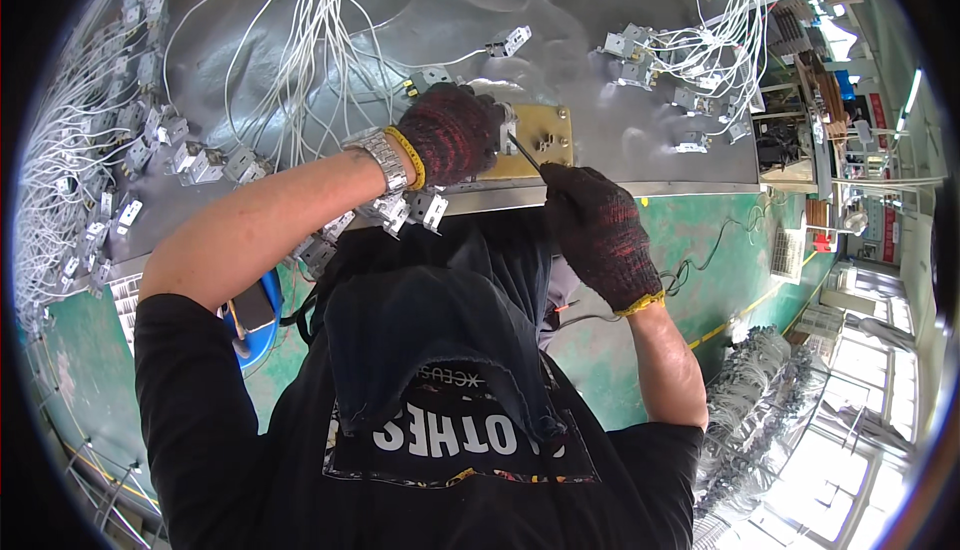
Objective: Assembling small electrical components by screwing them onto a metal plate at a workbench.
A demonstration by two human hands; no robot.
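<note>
My left hand [447, 135], in a dark red and black knitted glove with a yellow cuff, is closed at the left side of a brass-coloured plate [553, 122] near the table's front edge. Its fingertips press on a small silvery metal part [508, 130] on that plate. My right hand [600, 230], gloved alike, is wrapped round a screwdriver [524, 153]. Only the thin dark shaft shows; the handle is hidden in the fist. Its tip points up and left, touching or very near the metal part. Small posts stand on the plate's right half.
White-wired metal parts lie in bundles on the metal table [640, 165]: a large heap [110, 140] at the left, a wire bundle [325, 30] behind my left hand, another bundle [715, 45] at the right. One wired part [512, 42] lies beyond the plate. A blue tub [262, 325] is below left.
</note>
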